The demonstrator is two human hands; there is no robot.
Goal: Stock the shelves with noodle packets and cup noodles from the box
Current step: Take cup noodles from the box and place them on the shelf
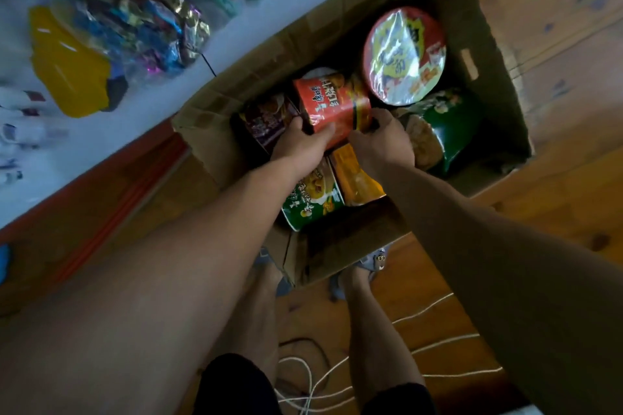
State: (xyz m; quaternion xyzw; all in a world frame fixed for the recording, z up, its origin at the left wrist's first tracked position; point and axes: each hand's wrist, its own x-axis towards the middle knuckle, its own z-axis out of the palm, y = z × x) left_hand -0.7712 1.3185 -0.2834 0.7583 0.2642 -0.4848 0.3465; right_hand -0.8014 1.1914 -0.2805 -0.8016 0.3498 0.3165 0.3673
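Two bare forearms reach down into an open brown cardboard box [488, 44] on the wooden floor [556, 185]. The left hand [303, 143] and right hand [381, 141] both curl their fingers round a red paper cup of noodles [328, 101], lying tilted in the middle of the box. Around it lie a large round foil-lidded noodle bowl [404, 54], green cups [445, 128] and a purple cup [266, 121]. Beside the box, foil-wrapped sweets [135, 27] lie on a white tabletop [253, 30].
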